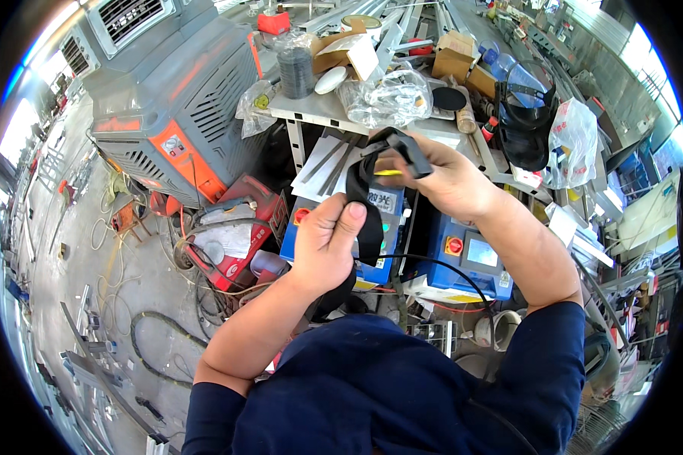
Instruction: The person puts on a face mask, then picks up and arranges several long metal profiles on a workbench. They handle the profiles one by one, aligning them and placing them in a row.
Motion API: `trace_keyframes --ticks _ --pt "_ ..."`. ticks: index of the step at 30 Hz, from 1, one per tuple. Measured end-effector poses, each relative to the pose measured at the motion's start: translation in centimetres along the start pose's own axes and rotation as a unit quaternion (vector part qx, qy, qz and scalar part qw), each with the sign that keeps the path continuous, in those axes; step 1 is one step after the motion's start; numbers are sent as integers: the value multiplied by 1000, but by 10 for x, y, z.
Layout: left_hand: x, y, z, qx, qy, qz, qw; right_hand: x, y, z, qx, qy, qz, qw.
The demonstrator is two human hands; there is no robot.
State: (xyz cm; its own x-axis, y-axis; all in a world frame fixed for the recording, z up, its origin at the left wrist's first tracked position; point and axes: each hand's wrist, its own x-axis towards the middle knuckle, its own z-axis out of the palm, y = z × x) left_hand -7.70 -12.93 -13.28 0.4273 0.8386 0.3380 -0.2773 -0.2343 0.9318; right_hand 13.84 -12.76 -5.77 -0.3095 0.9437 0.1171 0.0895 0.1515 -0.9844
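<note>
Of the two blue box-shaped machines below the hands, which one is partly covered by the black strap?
The left blue box-shaped machine, with a red knob at its upper left: the black strap hangs across its front. The right blue machine, with a small screen, shows uncovered.

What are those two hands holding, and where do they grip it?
A black strap: the left hand pinches its lower stretch, and the right hand grips its upper end with the black buckle.

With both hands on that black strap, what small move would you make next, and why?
Probably draw the black strap taut: the left hand pinches its lower part, the right hand holds its upper end with the black buckle, and the strap bends slack between them.
</note>
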Motion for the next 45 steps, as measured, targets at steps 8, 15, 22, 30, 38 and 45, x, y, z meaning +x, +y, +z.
trace_keyframes --ticks 8,15,22,30,38,45 --pt "4 11 -8 -28 3 -20 999 -178 219 -24 -231 -1 381 895" --pt "14 -13 20 25 -35 -26 999 -177 108 76 54 -87 25 994" --pt "11 -20 56 81 -57 -71 993 -102 40 36 -199 258 0 946" --pt "10 -44 77 40 -77 -108 990 -62 55 -17 -5 80 69 994" --pt "16 -53 92 0 -49 -43 998 -34 26 -11 76 58 -64 993" --pt "24 -46 59 303 -223 116 919 -54 -57 -25 7 73 -352 933"
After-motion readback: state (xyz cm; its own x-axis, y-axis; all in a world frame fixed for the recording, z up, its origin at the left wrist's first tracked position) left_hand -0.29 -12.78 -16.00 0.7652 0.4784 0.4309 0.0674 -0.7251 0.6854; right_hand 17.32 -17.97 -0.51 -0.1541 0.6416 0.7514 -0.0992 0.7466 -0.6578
